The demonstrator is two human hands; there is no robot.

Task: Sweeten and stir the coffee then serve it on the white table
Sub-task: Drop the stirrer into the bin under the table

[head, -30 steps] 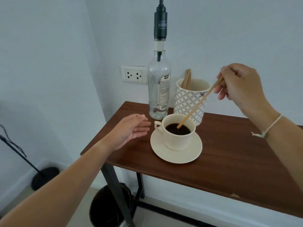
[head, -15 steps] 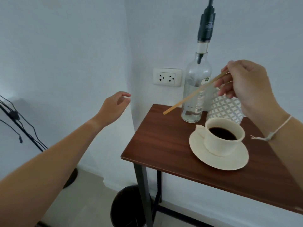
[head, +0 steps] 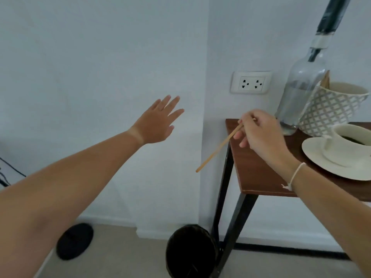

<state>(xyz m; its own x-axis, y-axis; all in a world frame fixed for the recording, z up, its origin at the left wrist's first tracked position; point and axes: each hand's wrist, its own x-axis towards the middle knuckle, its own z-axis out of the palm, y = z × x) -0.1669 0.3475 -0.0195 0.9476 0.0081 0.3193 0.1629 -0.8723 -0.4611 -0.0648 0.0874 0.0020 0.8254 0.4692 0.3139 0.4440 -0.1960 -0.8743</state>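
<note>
At about six o'clock on the floor, nearest the viewer, a black bin (head: pixel 190 251) stands beside the black legs of a brown wooden table (head: pixel 259 177), and a dark round base (head: pixel 74 240) rests on the floor toward seven o'clock. Above the bin, out past the table's left edge, the right hand (head: pixel 261 135) pinches a thin wooden stirrer (head: pixel 218 150) between thumb and fingertips, the other fingers loosely curled; the stick slants down toward seven o'clock, its free end hanging in the air over the floor, clear of the table. A white string bracelet (head: pixel 295 175) circles that wrist. At nine to ten o'clock the left hand (head: pixel 158 122) is stretched out in front of the wall, fingers spread wide and straight, with nothing in it and touching nothing. At three o'clock, on the tabletop, the white cup (head: pixel 345 145) of dark coffee sits on its white saucer (head: pixel 321 159), partly cut off by the right edge of the view, handle turned to the left. Just behind it at two o'clock stands a patterned white holder (head: pixel 329 111) with wooden sticks poking up at its rim, and touching or just beside its left is a clear glass bottle (head: pixel 299 93) with a black pump top. On the wall at one o'clock, left of the bottle, is a white double socket (head: pixel 251 83).
</note>
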